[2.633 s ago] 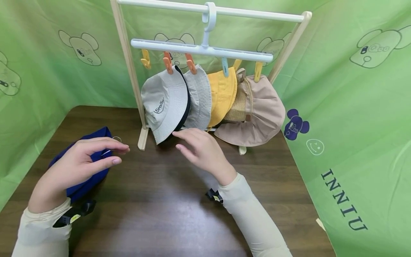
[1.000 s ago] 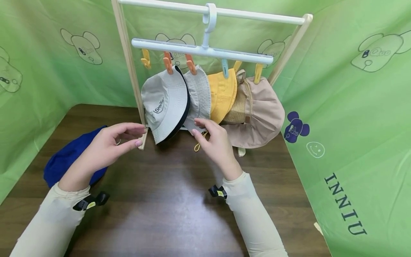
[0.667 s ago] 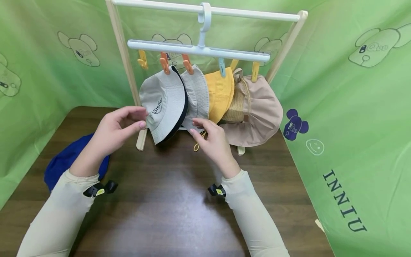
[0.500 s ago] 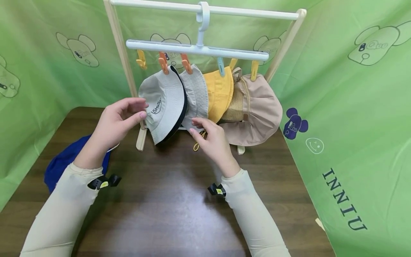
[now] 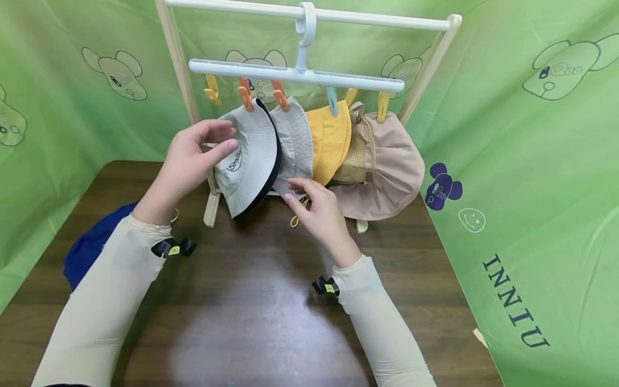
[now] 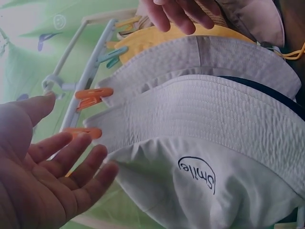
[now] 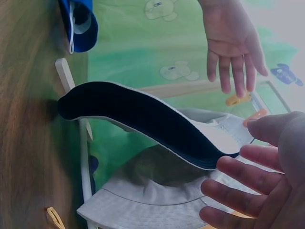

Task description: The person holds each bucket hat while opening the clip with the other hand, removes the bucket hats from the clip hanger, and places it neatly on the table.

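Observation:
In the head view my left hand (image 5: 191, 158) hovers in front of the light grey bucket hat (image 5: 251, 156) marked "Smile", fingers relaxed, holding nothing. An orange clothespin (image 5: 245, 95) clips that hat to a pale blue hanger (image 5: 297, 74). My right hand (image 5: 319, 212) floats lower, before the second grey bucket hat (image 5: 295, 140), its fingers loosely bent around nothing. A yellow bucket hat (image 5: 331, 137) and a dusty pink sun hat (image 5: 394, 161) with woven straw hang farther right. The right wrist view shows the dark lining (image 7: 133, 114) of the "Smile" hat.
A wooden rack (image 5: 179, 59) with a white top bar carries the hanger. At its left end a yellow clothespin (image 5: 211, 90) hangs with nothing in it. A blue cap (image 5: 96, 244) lies on the brown table (image 5: 251, 322), partly behind the left forearm. Green printed cloth surrounds the table.
My left hand has risen and moved right, from over the blue cap to the front of the "Smile" hat. The right hand shifted slightly right early on, then stayed nearly still.

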A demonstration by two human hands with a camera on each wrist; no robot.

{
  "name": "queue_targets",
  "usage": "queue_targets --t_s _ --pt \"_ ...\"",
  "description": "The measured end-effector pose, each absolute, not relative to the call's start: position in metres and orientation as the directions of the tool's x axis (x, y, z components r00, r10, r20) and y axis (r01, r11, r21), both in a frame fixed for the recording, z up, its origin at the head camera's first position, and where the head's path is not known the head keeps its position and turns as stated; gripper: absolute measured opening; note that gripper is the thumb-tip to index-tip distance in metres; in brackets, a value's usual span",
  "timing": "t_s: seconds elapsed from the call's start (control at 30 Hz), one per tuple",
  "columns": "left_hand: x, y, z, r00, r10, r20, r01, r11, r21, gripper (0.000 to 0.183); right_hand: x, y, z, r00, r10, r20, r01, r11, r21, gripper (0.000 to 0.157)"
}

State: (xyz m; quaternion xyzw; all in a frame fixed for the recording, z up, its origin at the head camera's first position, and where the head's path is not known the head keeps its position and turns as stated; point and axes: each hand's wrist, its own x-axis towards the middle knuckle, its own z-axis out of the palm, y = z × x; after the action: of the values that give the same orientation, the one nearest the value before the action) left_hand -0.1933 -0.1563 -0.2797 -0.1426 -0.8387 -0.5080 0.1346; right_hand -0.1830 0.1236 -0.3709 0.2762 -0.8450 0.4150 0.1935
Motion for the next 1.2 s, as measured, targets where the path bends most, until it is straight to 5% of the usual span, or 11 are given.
queue_targets --t_s 0.33,0.6,1.2 --pt "-0.205 -0.136 -0.266 -0.909 0.067 0.411 0.388 0.497 0.777 0.054 -0.183 0.124 -0.37 -0.772 -0.302 0.56 -0.626 0.517 -0.584 0.032" --pt "-0.213 -0.131 -0.255 -0.933 -0.036 0.358 0.282 0.544 0.79 0.065 -0.183 0.124 -0.369 -0.762 -0.311 0.568 -0.638 0.509 -0.578 0.032" --pt "-0.239 -0.114 -0.249 -0.973 -0.061 0.221 0.165 0.483 0.86 0.091 -0.182 0.127 -0.369 -0.762 -0.323 0.562 -0.637 0.53 -0.559 0.032"
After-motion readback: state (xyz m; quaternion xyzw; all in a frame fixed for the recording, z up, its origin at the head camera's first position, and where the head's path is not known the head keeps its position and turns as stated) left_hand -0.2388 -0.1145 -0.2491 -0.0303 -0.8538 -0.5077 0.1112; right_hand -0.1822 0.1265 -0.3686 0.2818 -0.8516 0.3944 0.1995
